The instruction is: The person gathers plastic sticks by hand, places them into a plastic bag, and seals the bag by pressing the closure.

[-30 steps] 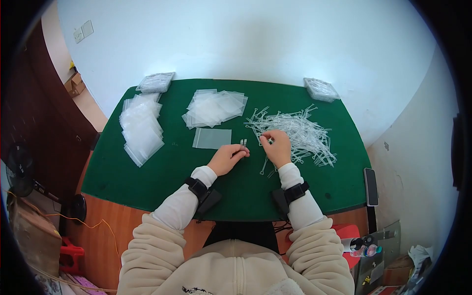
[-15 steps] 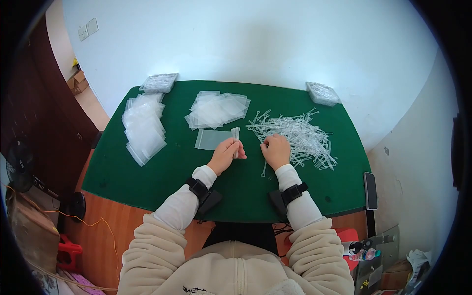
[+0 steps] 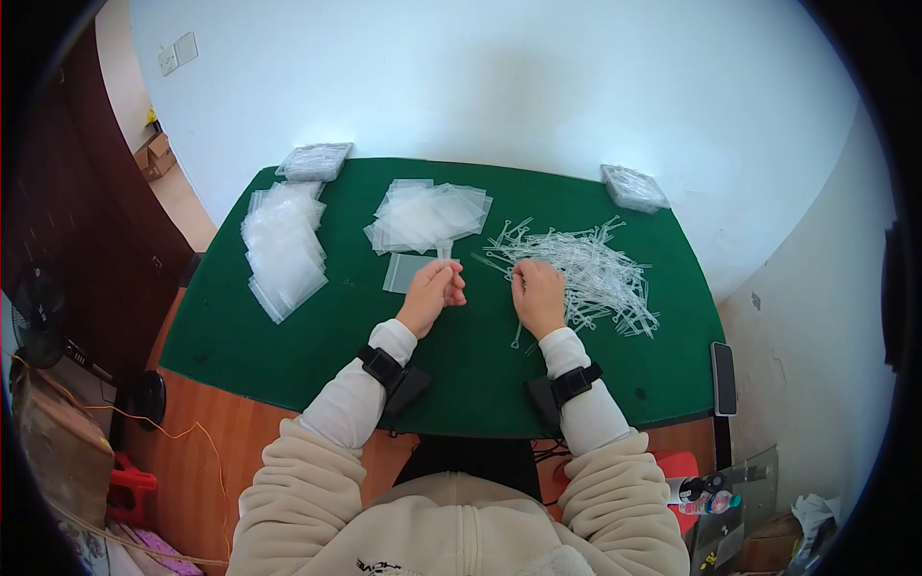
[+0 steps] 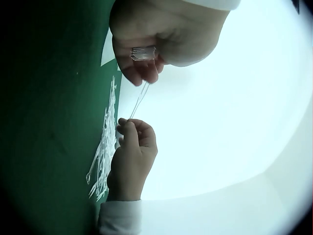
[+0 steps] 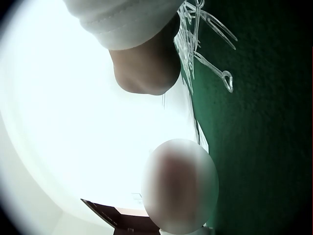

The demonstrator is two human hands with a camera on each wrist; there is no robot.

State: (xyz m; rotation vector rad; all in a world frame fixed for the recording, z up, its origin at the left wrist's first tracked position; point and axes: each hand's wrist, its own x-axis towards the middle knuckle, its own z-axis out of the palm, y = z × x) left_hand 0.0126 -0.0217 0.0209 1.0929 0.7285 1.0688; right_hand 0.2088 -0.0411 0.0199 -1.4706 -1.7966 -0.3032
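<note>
My left hand (image 3: 429,296) curls round a small bundle of clear plastic sticks (image 4: 143,54), their ends showing in the palm in the left wrist view. The bundle's top stands out above the fingers, over a single flat clear bag (image 3: 403,273). My right hand (image 3: 540,296) is at the left edge of the pile of clear sticks (image 3: 600,274). Between thumb and fingers it pinches a clear forked stick (image 4: 140,99), which spans toward the left hand. In the right wrist view a blur covers the left hand.
A fanned row of clear bags (image 3: 280,252) lies at the left, a heap of bags (image 3: 430,215) at the back middle. Filled packs stand at the back left (image 3: 315,161) and back right (image 3: 634,187). A phone (image 3: 723,378) lies at the table's right edge.
My left hand has moved left with the bundle, which now stands upright over the single bag. My right hand has shifted only slightly, and a stick now shows in its pinch.
</note>
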